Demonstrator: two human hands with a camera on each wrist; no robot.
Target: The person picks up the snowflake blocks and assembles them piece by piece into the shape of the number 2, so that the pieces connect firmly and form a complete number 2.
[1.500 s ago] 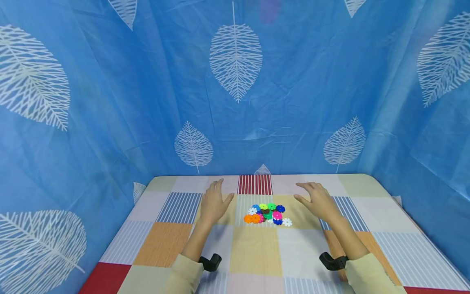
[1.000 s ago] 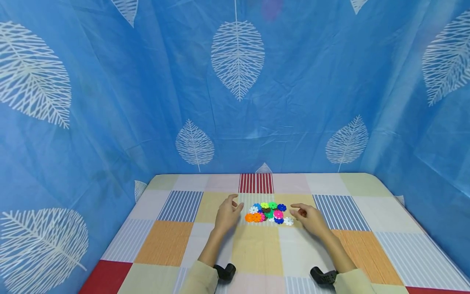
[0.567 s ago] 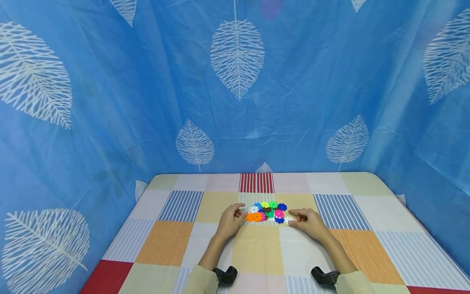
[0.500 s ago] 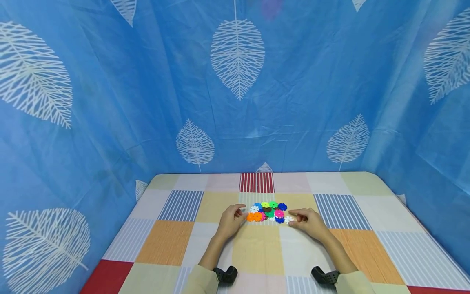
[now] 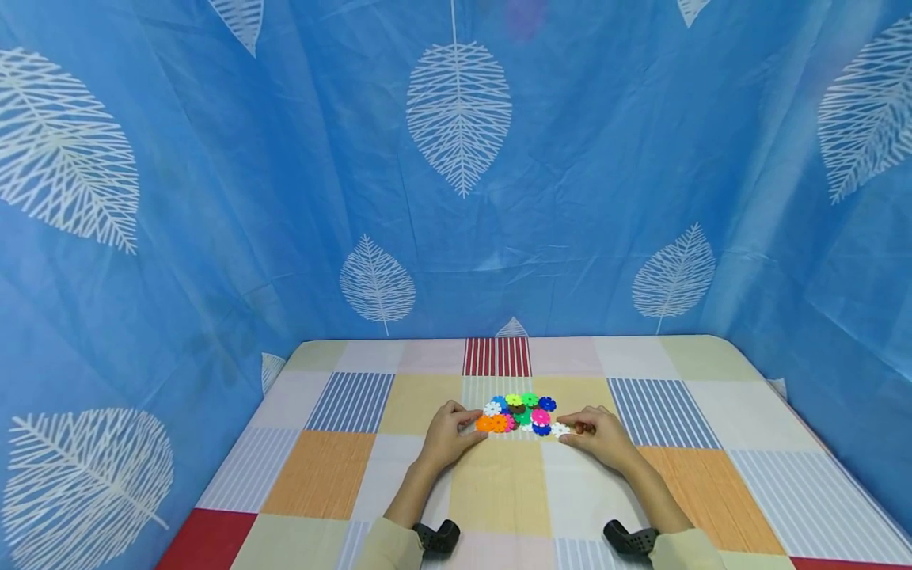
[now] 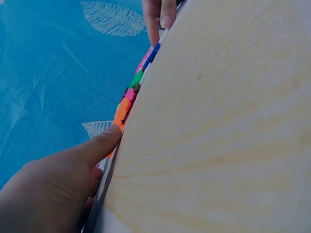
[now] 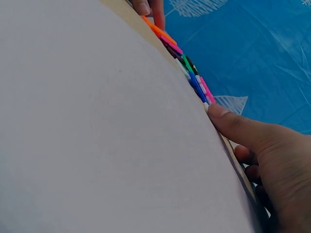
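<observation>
A small pile of flower-shaped plastic discs (image 5: 523, 413) in several bright colours lies flat on the tablecloth, some overlapping. At its left end my left hand (image 5: 445, 437) pinches the edge of an orange disc (image 5: 484, 424) between thumb and forefinger. The left wrist view shows the thumb (image 6: 107, 138) right against the orange plastic. On the other side, my right hand (image 5: 604, 435) has thumb and forefinger around the white disc (image 5: 560, 429) at the near right corner of the pile. The right wrist view has that thumb (image 7: 221, 114) covering most of the white disc.
A patchwork tablecloth (image 5: 499, 483) covers the table. Blue curtains with white leaf prints (image 5: 456, 269) stand behind it and along both sides. Black wrist mounts (image 5: 438, 538) sit at both cuffs.
Both hands have come inward and down to opposite ends of the pile. Thumbs and forefingers have closed onto the orange disc on the left and the white one on the right.
</observation>
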